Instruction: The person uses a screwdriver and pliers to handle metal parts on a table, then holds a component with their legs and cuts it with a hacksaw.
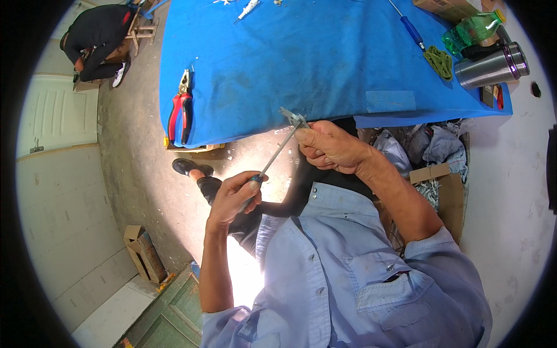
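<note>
My blue shirt [371, 272] is the nearest thing. My left hand [237, 197] is wrapped around the dark handle of a thin tool [275, 153]. Its long grey rod points up and to the right. My right hand [333, 145] pinches a small metal piece [296, 119] between the thumb and fingers. The piece is up by the near edge of the worktop [278, 64], and the end of the rod is right at it. The worktop has a blue cover.

Red and black pliers [182, 110] lie on its left side. On the right side are a shiny flask [490, 66] and a green rag [439, 62]. A little farther are a green bottle [473, 30] and a tool with a blue handle [412, 32]. A small white tool [248, 10] lies at the far part. Far to the left, a person in black [98, 37] bends down low.
</note>
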Motion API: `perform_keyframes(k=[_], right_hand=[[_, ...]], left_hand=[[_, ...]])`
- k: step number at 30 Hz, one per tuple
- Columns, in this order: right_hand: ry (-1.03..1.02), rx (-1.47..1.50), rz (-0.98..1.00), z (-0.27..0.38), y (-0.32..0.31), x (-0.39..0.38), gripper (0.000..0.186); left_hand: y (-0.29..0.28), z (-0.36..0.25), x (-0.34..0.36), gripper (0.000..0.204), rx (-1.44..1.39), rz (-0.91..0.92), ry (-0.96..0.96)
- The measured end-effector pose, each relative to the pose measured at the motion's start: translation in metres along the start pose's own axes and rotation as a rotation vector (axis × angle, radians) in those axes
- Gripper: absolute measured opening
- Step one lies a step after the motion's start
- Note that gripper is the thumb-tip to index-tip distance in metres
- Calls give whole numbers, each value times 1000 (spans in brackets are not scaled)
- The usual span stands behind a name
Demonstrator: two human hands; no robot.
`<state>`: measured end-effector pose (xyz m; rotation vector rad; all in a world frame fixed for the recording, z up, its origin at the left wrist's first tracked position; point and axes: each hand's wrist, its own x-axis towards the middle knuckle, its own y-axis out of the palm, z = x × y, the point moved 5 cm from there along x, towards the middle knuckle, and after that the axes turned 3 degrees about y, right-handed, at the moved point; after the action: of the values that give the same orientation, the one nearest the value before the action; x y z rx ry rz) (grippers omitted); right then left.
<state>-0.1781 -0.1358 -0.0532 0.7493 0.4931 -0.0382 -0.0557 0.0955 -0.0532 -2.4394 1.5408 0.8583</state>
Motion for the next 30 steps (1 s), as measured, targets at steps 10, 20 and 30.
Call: perform_keyframes(k=[10,20,30], right_hand=[[-22,9,-11,3,0,4,37],[-83,27,-199,4,13,-14,48],[-321,124,-367,16,24,-33,40]], left_hand=[[5,25,10,37,-113,17,50],[15,-1,-39,31,130,-214,70],[29,7,-72,32,-18,-374,202]])
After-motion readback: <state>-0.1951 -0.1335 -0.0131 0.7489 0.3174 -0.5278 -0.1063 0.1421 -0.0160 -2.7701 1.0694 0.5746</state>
